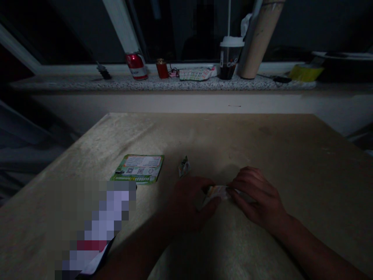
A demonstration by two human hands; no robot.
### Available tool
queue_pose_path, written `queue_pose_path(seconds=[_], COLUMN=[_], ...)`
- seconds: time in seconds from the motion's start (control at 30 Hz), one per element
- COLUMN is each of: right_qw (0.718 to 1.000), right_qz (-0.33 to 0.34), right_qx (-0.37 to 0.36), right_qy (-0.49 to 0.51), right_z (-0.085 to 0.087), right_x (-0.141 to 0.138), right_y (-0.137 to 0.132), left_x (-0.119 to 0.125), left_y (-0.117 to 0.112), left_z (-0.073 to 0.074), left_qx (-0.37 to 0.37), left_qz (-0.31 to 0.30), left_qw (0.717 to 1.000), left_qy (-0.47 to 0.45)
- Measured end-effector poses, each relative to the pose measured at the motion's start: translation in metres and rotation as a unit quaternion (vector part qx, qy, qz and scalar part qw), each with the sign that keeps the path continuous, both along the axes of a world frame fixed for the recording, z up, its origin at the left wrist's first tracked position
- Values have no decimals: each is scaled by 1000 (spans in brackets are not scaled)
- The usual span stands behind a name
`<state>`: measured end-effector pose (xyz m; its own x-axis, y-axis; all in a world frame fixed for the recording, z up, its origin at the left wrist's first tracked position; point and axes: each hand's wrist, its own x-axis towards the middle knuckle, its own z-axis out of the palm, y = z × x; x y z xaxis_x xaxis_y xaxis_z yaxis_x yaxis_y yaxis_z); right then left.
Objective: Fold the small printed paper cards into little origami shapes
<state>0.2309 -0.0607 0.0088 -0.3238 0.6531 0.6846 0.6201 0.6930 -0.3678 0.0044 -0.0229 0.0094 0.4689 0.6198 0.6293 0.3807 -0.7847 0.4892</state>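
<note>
Both hands are closed on a small printed piece (217, 191), pale with some orange, low over the table; its exact kind is too dim to make out. My left hand (190, 202) pinches its left end between thumb and fingers. At its right end are the bent fingertips and thumb of my right hand (256, 194). A small crumpled green-and-white scrap (184, 167) lies just beyond my left hand. Farther left, a flat green printed packet (140, 168) with white text panels and square codes rests on the table.
A blurred-out phone-like object (99, 225) lies on the table (204, 136) at the left front. Along the windowsill (116, 83) stand a red can (136, 66), an orange jar (162, 69), a printed wrapper (196, 74), a lidded cup with straw (230, 58), a cardboard tube (260, 42) and yellow tape (305, 73).
</note>
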Motion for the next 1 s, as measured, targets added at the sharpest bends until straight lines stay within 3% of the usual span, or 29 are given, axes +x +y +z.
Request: queue_pose_path(seconds=[0.2,0.43,0.73,0.87,1.0], right_qw=[1000,1000,999,999,999], right_qz=[-17,-4,-16,-32,-34], right_qx=[-5,11,30,36,34], right_qy=[22,7,-36,-18,-1], right_z=[2,1,5,11,15], right_x=[-7,-13,-16,-13,-9], right_y=[0,1,-4,-6,-5], left_x=[6,11,13,3,-5], left_y=[3,5,9,19,20], left_z=[-5,1,2,5,10], left_qx=[12,46,68,73,60], left_qz=[24,14,84,146,121], left_qw=[999,997,989,983,990], left_qy=[31,61,106,85,37])
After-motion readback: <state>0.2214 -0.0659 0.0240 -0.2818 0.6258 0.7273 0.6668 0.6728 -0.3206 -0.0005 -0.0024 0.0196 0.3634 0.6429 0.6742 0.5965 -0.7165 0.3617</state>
